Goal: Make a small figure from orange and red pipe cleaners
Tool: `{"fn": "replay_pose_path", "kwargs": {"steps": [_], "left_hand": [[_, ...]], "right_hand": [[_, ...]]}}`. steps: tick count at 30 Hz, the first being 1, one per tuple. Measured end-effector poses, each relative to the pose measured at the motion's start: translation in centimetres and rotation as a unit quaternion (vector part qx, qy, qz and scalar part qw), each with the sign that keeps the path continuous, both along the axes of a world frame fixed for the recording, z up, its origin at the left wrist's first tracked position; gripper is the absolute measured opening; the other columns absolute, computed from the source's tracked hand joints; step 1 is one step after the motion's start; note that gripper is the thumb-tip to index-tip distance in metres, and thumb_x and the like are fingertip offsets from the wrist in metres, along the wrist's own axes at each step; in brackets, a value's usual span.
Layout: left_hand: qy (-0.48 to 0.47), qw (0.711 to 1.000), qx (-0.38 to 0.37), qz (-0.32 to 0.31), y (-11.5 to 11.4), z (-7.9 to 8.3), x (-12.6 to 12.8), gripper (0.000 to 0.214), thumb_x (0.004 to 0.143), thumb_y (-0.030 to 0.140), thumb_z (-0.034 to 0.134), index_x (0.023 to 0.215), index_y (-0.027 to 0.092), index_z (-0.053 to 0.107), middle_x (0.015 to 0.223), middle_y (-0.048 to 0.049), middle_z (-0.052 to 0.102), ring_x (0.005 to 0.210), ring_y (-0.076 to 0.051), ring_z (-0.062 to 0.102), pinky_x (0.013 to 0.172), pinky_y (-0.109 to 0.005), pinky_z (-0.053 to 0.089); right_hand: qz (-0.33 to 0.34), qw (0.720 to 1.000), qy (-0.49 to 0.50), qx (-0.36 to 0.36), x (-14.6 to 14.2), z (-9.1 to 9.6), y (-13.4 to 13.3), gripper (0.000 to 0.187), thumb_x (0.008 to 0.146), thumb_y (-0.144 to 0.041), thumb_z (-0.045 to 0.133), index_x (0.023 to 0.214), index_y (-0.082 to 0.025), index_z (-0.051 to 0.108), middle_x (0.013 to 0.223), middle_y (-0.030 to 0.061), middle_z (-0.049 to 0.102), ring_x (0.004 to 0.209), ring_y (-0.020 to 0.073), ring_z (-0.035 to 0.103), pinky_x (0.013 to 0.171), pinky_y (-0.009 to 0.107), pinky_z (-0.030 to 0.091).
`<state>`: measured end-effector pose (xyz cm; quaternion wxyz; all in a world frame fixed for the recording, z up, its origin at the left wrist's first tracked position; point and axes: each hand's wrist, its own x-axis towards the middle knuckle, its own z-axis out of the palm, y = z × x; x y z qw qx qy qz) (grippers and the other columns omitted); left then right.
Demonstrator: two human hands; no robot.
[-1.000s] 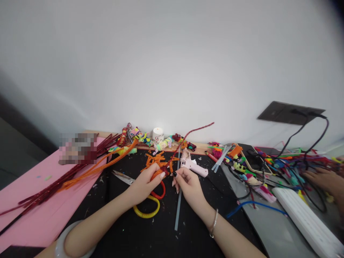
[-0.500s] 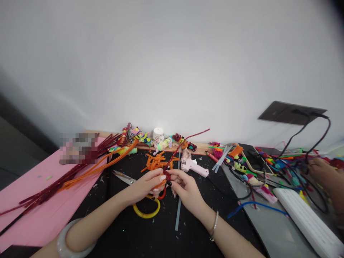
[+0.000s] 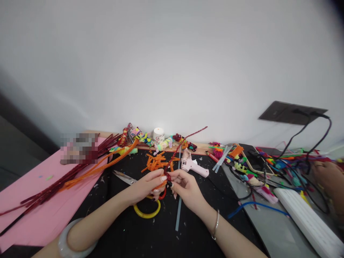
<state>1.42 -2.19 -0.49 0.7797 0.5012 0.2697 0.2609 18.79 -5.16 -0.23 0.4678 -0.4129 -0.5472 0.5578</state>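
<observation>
While the black mat (image 3: 139, 233) is kept beneath as a work surface, a red glitter stem (image 3: 185, 139) is held slanting far-right, free of clutter. Its near end is pinched closed between left hand (image 3: 145, 186) and right hand (image 3: 185, 187), against a small orange piece (image 3: 160, 184).

Both forearms angle in from 7 and 5 o'clock, left hand (image 3: 146, 185) and right hand (image 3: 185, 186) meeting at center, fingers curled, fingertips pinched together toward each other, wrists slightly raised.
</observation>
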Motion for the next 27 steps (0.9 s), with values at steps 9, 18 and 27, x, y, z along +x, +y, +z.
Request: {"fn": "replay_pose_path", "kwargs": {"steps": [9,18,27], "left_hand": [[-0.005,1.000,-0.009,0.016,0.01,-0.18,-0.09,0.027,0.086,0.042,0.053,0.080,0.018,0.042,0.058,0.0084,0.036,0.046,-0.004,0.031,0.048,-0.020,0.033],[0.022,0.999,0.045,-0.001,-0.29,0.26,-0.06,0.027,0.088,0.042,0.049,0.079,0.019,0.039,0.060,0.0085,0.036,0.049,-0.005,0.032,0.050,-0.020,0.033],[0.041,0.997,0.063,0.001,-0.45,0.28,0.04,0.029,0.087,0.045,0.049,0.081,0.020,0.037,0.060,0.0094,0.035,0.050,-0.006,0.030,0.051,-0.020,0.035]], "right_hand": [[0.030,0.999,0.042,-0.002,0.33,-0.26,0.22,0.024,0.074,-0.029,0.070,0.096,-0.020,0.064,0.068,-0.0030,0.056,0.053,0.0084,0.050,0.045,0.019,0.044],[0.031,0.999,0.032,0.007,0.26,-0.24,0.20,0.020,0.077,-0.032,0.067,0.092,-0.020,0.061,0.067,-0.0037,0.055,0.055,0.0092,0.050,0.047,0.021,0.044],[0.036,0.998,0.045,0.016,0.29,-0.48,0.19,0.017,0.078,-0.029,0.067,0.089,-0.019,0.060,0.070,-0.0024,0.056,0.058,0.0098,0.051,0.049,0.021,0.045]]}}
